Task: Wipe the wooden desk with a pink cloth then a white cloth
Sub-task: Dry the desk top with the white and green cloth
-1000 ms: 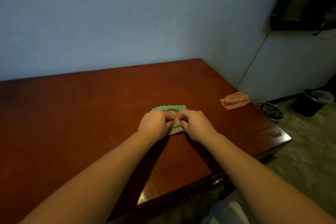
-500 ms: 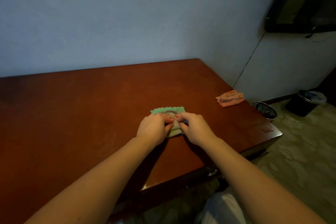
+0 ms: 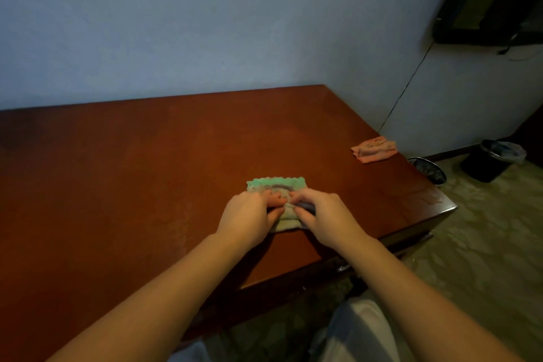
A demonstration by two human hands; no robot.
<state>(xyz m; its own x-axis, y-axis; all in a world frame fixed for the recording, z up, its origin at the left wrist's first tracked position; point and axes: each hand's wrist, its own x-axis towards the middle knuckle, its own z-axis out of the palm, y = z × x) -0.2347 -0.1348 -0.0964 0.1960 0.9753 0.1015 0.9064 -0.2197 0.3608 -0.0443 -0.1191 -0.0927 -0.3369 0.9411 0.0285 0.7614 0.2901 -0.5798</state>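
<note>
A folded whitish cloth with a green scalloped edge [image 3: 276, 184] lies on the reddish-brown wooden desk [image 3: 132, 173], near its middle. My left hand [image 3: 249, 216] and my right hand [image 3: 326, 213] sit side by side on the cloth's near part, fingers curled and pinching its folds. A folded pink cloth [image 3: 373, 149] lies by the desk's right edge, apart from both hands.
A blue-grey wall runs behind the desk. On the floor to the right stand a mesh bin [image 3: 427, 169] and a black bin with a liner [image 3: 493, 160]. A thin cable [image 3: 405, 91] hangs down the right wall below a dark frame.
Both hands have stayed on the green-edged cloth, working its folds slightly. The view has shifted a little; the pink cloth has not moved.
</note>
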